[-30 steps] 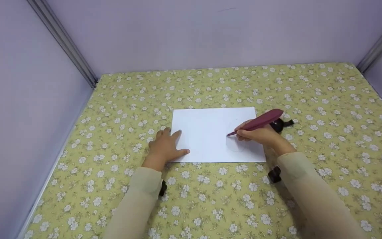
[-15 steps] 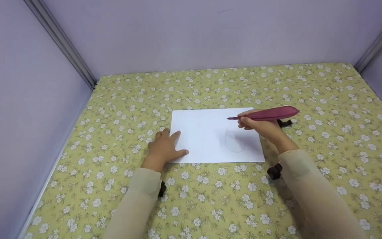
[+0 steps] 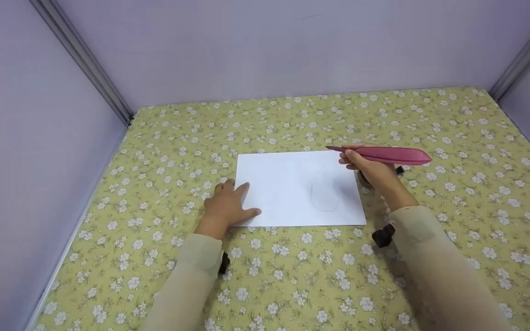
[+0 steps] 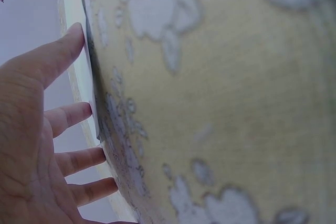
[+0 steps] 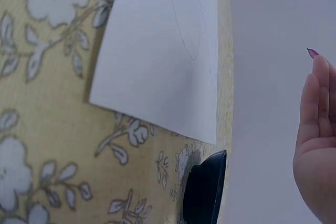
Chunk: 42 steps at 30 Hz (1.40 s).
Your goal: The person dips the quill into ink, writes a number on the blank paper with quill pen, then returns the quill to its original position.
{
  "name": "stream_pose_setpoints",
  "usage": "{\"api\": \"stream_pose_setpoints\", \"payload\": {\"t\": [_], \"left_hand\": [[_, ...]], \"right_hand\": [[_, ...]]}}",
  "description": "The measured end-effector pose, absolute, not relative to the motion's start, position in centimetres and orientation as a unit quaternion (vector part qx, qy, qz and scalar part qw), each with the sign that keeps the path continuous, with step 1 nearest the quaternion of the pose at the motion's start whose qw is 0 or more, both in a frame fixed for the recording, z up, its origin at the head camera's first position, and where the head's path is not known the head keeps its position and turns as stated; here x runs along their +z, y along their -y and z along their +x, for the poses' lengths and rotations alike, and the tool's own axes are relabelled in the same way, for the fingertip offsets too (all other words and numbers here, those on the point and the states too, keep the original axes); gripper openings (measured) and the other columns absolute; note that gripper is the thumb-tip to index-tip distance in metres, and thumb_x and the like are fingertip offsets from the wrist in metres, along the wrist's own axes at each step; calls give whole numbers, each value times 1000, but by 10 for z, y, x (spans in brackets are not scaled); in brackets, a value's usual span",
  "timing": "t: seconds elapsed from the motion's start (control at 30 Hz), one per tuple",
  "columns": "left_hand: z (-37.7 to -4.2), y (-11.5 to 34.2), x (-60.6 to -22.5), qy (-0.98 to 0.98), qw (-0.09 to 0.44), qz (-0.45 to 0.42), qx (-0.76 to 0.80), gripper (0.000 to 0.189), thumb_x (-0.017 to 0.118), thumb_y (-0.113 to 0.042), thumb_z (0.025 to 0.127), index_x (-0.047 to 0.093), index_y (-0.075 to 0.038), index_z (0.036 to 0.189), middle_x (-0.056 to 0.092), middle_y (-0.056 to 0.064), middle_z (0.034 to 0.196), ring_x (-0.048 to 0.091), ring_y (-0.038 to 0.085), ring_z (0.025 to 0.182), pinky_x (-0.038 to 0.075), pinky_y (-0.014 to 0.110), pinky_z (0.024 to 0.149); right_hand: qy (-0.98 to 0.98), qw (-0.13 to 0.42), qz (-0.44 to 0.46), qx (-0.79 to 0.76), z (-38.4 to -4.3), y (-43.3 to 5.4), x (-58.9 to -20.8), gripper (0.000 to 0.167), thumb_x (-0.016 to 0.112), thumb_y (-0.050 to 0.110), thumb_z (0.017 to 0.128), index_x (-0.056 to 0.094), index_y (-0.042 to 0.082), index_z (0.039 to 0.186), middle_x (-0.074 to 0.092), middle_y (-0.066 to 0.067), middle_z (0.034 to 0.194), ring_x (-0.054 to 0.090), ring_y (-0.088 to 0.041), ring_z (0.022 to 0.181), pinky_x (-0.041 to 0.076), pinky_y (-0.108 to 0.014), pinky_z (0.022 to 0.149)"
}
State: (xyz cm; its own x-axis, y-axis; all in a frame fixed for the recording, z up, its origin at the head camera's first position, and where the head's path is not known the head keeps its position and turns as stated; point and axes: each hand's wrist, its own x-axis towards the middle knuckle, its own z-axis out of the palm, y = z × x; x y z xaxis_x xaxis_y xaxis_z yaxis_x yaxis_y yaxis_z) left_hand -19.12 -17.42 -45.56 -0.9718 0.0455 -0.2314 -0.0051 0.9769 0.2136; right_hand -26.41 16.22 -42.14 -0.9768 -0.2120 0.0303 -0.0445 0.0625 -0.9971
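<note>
A white sheet of paper (image 3: 274, 184) lies on the flowered cloth. My left hand (image 3: 226, 207) rests on its left edge, fingers spread; in the left wrist view the thumb (image 4: 65, 51) and a fingertip touch the sheet. My right hand (image 3: 375, 172) pinches a maroon feather pen (image 3: 396, 155) above the sheet's far right corner. The pen lies nearly level, its tip pointing left and off the paper. A thin, faint rounded line (image 3: 325, 210) is drawn on the sheet's right half. In the right wrist view only the pen's tip (image 5: 313, 53) shows beyond the fingers.
A black bowl-shaped object (image 5: 202, 192) stands just past the paper's right edge, largely hidden by my right hand in the head view. Pale panels (image 3: 269, 50) enclose the table at the back and sides. Black wrist devices (image 3: 383, 235) hang under both sleeves.
My right hand has lifted the pen off the drawn line and moved it up and to the right, tilting it flatter. My left hand stays where it was on the paper.
</note>
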Motion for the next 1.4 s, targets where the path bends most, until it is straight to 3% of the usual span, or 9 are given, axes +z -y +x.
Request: {"api": "stream_pose_setpoints", "payload": {"t": [0.23,0.4,0.63,0.83,1.03,1.2,1.4], "left_hand": [[-191,175,-455,-987,119,10,109,82,61,-62,83,34,-23,150,24,17,153,22,41,137,34,66,93],[-191,174,-455,-987,118,9,109,82,61,-62,83,34,-23,150,23,18,153,22,41,137,34,66,93],[-191,174,-455,-987,120,10,104,83,60,-62,83,34,-22,150,24,19,152,22,42,136,35,65,93],[-191,174,-454,-987,118,12,105,83,60,-62,83,34,-22,150,24,19,152,22,42,136,34,65,93],[-191,174,-454,-987,120,17,107,82,60,-62,83,34,-22,150,24,19,152,22,41,137,34,66,93],[-191,174,-453,-987,122,17,103,82,60,-61,84,33,-21,150,23,19,152,21,42,137,34,66,93],[-191,175,-454,-987,122,19,102,84,59,-63,83,32,-22,151,23,19,152,21,43,137,34,66,93]], "right_hand": [[-731,52,-59,-677,-266,-171,-421,53,63,33,93,55,-4,129,70,5,97,66,-9,92,47,-38,92],[-719,34,-54,-692,-267,-178,-423,50,64,31,92,57,-3,128,70,-3,102,66,-12,94,45,-42,94],[-705,27,-7,-708,-266,-190,-429,50,67,37,88,61,6,126,69,-9,107,64,-15,100,46,-32,92],[-708,-3,-16,-706,-267,-203,-435,46,66,32,90,62,2,125,70,-9,105,64,-19,101,50,-26,85],[-730,2,6,-684,-265,-217,-434,46,65,37,90,62,6,124,70,-3,104,64,-18,101,47,-33,91],[-718,25,21,-695,-261,-228,-434,50,65,41,89,60,9,127,67,-7,113,57,-26,112,39,-41,98],[-684,22,37,-728,-261,-237,-437,49,68,36,88,60,5,125,65,-12,113,55,-28,109,38,-41,97]]}}
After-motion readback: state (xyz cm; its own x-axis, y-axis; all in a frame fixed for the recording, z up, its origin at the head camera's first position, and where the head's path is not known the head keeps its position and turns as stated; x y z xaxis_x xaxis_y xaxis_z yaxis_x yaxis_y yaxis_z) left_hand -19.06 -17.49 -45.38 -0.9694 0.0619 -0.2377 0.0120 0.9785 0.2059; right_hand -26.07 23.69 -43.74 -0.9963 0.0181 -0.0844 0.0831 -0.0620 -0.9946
